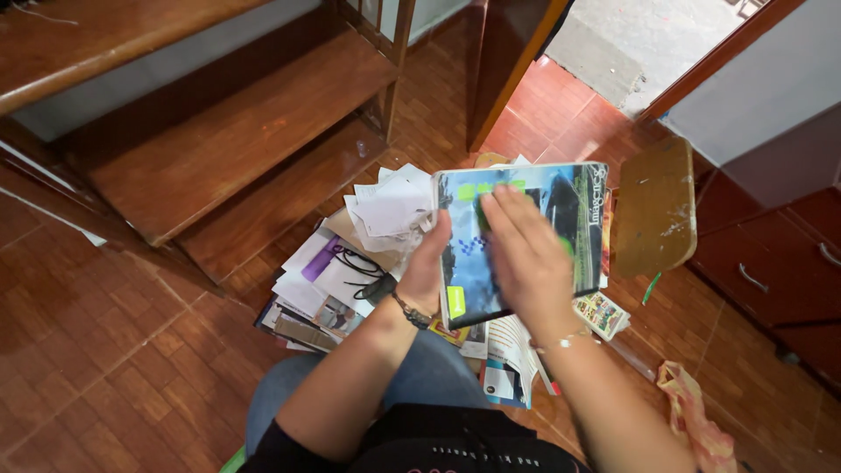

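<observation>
Glossy blue-green booklet (pixel 521 241) is up in my hands, above the paper heap (pixel 368 263) on the tiled floor (pixel 114 350). Left hand (pixel 427 267) pinches its left edge, thumb on the cover. Right hand (pixel 524 254) lies flat and open across the cover, gripping nothing, blurred. Sorting looks barely begun: one item lifted, while loose sheets, magazines and a black cord (pixel 363 271) remain piled by the wooden stairs (pixel 236 140).
</observation>
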